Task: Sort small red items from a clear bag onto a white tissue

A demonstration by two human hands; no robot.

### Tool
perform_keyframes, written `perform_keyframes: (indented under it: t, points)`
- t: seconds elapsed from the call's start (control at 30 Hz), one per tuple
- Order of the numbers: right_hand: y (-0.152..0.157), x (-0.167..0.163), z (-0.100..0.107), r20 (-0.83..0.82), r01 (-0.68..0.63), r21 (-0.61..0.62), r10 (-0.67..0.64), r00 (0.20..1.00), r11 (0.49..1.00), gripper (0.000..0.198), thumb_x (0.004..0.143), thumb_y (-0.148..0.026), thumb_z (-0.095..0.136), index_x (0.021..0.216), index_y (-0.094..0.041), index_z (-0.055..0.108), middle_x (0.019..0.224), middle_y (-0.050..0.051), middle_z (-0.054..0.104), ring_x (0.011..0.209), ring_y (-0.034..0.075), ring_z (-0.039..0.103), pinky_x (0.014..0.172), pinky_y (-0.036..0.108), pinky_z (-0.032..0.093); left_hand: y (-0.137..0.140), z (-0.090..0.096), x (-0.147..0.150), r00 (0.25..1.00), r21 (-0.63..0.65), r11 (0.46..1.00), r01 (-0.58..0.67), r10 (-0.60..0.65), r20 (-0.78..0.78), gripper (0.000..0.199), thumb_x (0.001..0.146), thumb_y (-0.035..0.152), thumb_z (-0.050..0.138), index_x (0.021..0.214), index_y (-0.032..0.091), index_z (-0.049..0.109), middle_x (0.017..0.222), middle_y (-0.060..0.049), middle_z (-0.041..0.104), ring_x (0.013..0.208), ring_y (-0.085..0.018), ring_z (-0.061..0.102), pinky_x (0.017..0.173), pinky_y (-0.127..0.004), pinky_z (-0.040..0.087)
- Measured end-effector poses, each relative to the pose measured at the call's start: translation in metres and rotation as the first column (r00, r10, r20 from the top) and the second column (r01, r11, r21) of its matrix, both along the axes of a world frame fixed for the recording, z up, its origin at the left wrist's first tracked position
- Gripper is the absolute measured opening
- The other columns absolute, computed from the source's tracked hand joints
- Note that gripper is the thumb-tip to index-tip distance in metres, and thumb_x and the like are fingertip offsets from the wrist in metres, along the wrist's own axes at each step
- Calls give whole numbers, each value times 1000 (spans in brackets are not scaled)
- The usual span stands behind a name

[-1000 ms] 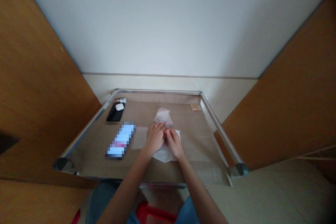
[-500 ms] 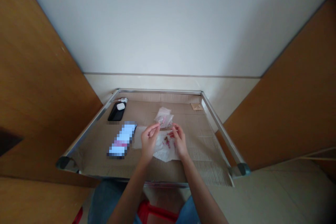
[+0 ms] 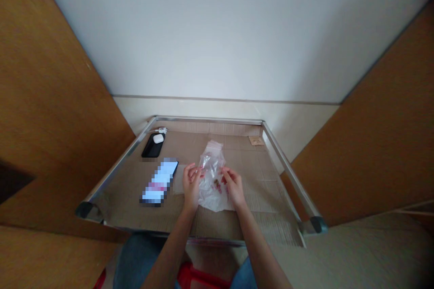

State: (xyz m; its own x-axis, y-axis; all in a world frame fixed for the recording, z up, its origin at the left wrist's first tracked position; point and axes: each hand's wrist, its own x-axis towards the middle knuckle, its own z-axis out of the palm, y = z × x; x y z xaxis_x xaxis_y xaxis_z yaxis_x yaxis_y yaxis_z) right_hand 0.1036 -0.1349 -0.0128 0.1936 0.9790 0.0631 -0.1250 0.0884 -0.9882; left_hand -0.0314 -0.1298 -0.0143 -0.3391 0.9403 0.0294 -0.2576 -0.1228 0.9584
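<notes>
Clear crinkled plastic bag (image 3: 211, 162) spreads between my two hands over the cardboard-lined surface. My left hand (image 3: 191, 185) is closed in a pinch at the bag's left edge, a bit of red showing by the fingertips. On the opposite edge, my right hand (image 3: 233, 185) pinches with thumb and forefinger, partly hiding what lies under it. Small pink and brown pieces (image 3: 217, 185) lie between the hands on crumpled whitish plastic (image 3: 212, 201). A pinkish zip bag (image 3: 214, 145) lies just beyond.
A phone with a lit, blurred screen (image 3: 159, 181) lies left of my hands. Behind it are a black tray-like object (image 3: 151, 148), a white earbud case (image 3: 158, 138) and a white plug (image 3: 162, 130). A small brown card (image 3: 256, 140) is far right. Metal rails (image 3: 291, 171) edge the table.
The clear plastic now stretches between my hands and covers more of the area in front of them. My hands stay in nearly the same place; the view has shifted slightly.
</notes>
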Motion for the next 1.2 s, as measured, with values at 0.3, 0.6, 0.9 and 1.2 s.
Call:
perform_keyframes:
  t: [0.3, 0.6, 0.9, 1.2]
  points:
    - [1, 2, -5, 59, -35, 44, 32, 998, 998, 28, 73, -44, 60, 72, -16, 65, 63, 1, 58, 55, 11, 47, 53, 23, 39, -7, 0, 4, 978, 64, 998, -25, 37, -206, 26, 76, 36, 59, 91, 19, 46, 84, -2, 57, 70, -12, 59, 64, -24, 49]
    - [-2, 2, 0, 69, -116, 56, 112, 991, 992, 16, 70, -34, 65, 72, -19, 70, 66, 1, 64, 56, 12, 52, 55, 25, 40, -11, 2, 8, 830, 157, 962, 224, -104, -548, 21, 74, 36, 62, 82, 17, 64, 101, -8, 55, 92, -19, 58, 75, -29, 51]
    - [-3, 4, 2, 52, -134, 82, 130, 990, 988, 16, 72, -33, 65, 66, -19, 70, 60, -1, 61, 55, 11, 50, 56, 24, 39, -11, -6, 6, 738, 183, 945, 273, -84, -669, 17, 78, 33, 58, 82, 17, 64, 103, -8, 55, 93, -18, 58, 83, -33, 49]
    - [-8, 3, -2, 327, -114, 156, 58, 943, 981, 20, 80, -34, 56, 73, -17, 65, 66, 1, 59, 56, 11, 51, 54, 23, 39, -14, -3, 12, 650, 201, 925, 323, -63, -757, 13, 84, 21, 46, 88, 19, 58, 101, -6, 57, 98, -17, 56, 85, -31, 46]
